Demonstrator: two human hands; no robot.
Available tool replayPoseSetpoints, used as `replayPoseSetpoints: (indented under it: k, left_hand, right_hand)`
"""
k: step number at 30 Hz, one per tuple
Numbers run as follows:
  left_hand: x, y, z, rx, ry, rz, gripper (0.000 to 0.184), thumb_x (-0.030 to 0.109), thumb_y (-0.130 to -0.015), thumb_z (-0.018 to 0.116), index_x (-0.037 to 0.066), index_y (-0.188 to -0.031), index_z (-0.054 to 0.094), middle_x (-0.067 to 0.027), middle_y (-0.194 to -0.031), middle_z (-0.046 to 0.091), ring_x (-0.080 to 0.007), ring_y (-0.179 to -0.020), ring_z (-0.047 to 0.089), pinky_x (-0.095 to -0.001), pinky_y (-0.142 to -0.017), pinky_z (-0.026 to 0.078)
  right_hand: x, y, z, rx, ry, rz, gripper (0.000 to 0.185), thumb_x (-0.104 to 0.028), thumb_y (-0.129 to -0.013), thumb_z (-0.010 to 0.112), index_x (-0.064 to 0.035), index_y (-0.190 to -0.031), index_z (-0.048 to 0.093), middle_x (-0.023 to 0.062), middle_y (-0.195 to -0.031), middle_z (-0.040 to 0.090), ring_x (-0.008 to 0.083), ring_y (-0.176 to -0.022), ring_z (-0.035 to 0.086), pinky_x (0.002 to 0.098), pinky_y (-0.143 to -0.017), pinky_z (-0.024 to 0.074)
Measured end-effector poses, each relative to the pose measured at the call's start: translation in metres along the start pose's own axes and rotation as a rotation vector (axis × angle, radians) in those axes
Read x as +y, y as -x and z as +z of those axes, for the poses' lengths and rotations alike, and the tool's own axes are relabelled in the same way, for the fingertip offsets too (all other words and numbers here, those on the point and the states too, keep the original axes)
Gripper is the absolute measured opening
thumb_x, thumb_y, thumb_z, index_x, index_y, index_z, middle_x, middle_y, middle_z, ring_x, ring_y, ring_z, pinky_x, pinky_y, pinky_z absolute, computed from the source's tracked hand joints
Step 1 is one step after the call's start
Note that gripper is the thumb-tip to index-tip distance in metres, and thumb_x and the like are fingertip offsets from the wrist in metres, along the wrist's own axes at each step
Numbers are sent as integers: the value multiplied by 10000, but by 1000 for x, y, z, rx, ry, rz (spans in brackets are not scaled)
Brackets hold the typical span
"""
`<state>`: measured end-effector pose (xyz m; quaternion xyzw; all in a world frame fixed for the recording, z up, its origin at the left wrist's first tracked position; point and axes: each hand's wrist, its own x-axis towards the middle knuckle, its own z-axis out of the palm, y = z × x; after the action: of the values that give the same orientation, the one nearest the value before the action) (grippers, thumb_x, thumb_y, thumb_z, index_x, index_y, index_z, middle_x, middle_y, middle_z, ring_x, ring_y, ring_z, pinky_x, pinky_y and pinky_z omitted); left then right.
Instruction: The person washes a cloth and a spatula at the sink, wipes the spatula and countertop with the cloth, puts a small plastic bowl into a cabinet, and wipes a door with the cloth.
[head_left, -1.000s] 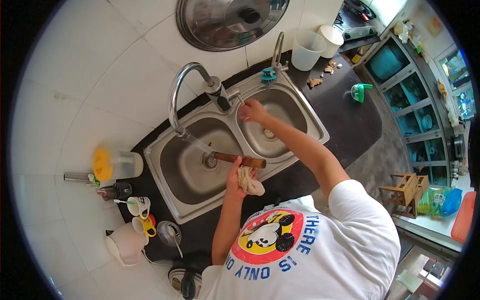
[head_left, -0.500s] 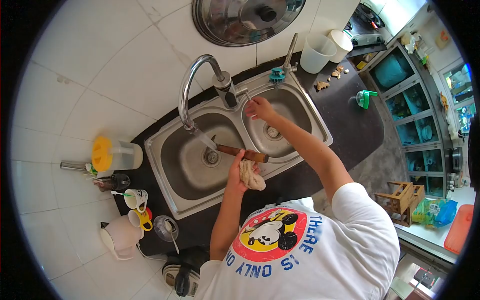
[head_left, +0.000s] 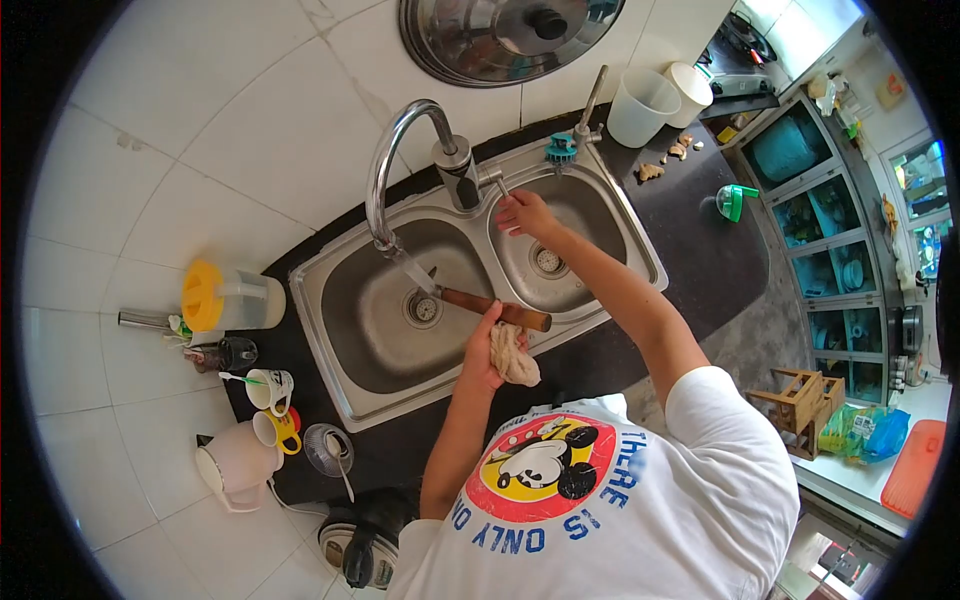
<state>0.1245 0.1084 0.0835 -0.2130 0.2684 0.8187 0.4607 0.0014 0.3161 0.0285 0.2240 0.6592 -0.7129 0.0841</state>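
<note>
Below the faucet spout, my left hand (head_left: 484,350) is closed around the brown wooden handle (head_left: 520,317) of a knife-like tool. A crumpled, off-white cloth (head_left: 515,358) is bunched in the same hand. Running water (head_left: 417,273) falls on the tool's far end, whose shape is hard to make out. My right hand (head_left: 527,214) reaches over the right basin, its fingers at the small lever (head_left: 501,182) of the chrome faucet (head_left: 375,190). The steel double sink (head_left: 335,385) lies beneath both hands.
A yellow-lidded pitcher (head_left: 203,296), cups (head_left: 270,390) and a pink kettle (head_left: 238,467) stand left. Right of the sink are a teal scrubber (head_left: 561,148), a white container (head_left: 640,108), ginger pieces (head_left: 650,172) and a green-handled item (head_left: 733,202). A pan lid (head_left: 510,35) hangs above.
The view has shifted slightly. My left hand still has the tool under the stream, and my right hand stays by the faucet lever.
</note>
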Motion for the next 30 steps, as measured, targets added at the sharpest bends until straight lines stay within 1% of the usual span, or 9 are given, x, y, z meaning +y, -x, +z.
replayPoseSetpoints:
  k: [7,13,16,19,21,22,25,30]
  left_hand:
    - [-5,4,5,0,-13,13,270,345,-817,584,80,-870,591,-75,-700,588,-170,-558,549,-292,-493,454]
    - [-5,2,6,-19,2,19,266,345,-815,594,85,-870,590,-58,-688,587,-165,-557,552,-291,-490,448]
    - [-1,-3,4,-32,-5,7,257,345,-816,598,98,-886,581,-40,-689,585,-161,-548,550,-294,-485,449]
    - [2,-1,9,11,6,9,264,350,-811,603,97,-882,578,-41,-689,578,-163,-555,546,-292,-490,449]
    - [3,2,16,52,-6,12,269,353,-807,606,96,-881,578,-42,-690,574,-165,-560,542,-292,-494,449]
    - [2,2,14,50,-10,7,272,355,-806,607,95,-881,577,-42,-691,573,-166,-561,541,-292,-496,449]
    - [-1,1,11,45,-23,-3,279,359,-803,611,94,-882,577,-43,-696,570,-167,-564,539,-293,-500,450]
    - [-10,4,9,42,-27,-2,288,360,-799,616,88,-883,573,-37,-694,569,-161,-559,542,-292,-494,454]
  right_hand:
    - [0,2,-1,-9,33,-2,276,-270,-920,385,-46,-995,529,66,-825,615,147,-669,607,289,-561,483]
    - [-4,5,1,-11,6,29,240,-224,-907,379,-51,-982,527,66,-811,616,151,-662,608,295,-571,488]
    - [-5,7,0,-11,34,-9,228,-209,-903,374,-50,-968,524,70,-812,617,157,-665,611,296,-558,485]
    - [-3,4,0,-27,4,9,227,-226,-905,383,-59,-960,525,72,-815,618,160,-663,612,293,-544,476]
    - [-4,5,-1,-40,30,18,257,-255,-917,383,-57,-1002,522,77,-861,618,164,-716,613,294,-595,478]
    - [-5,6,-2,-43,42,23,273,-270,-923,383,-56,-1024,520,80,-884,619,166,-743,614,295,-620,480]
    - [-5,5,-2,-45,42,29,289,-288,-926,386,-52,-1025,521,77,-894,614,164,-747,613,295,-626,482]
    - [-5,4,-3,-52,62,31,283,-278,-927,380,-52,-1022,521,79,-886,618,166,-751,615,296,-629,485]
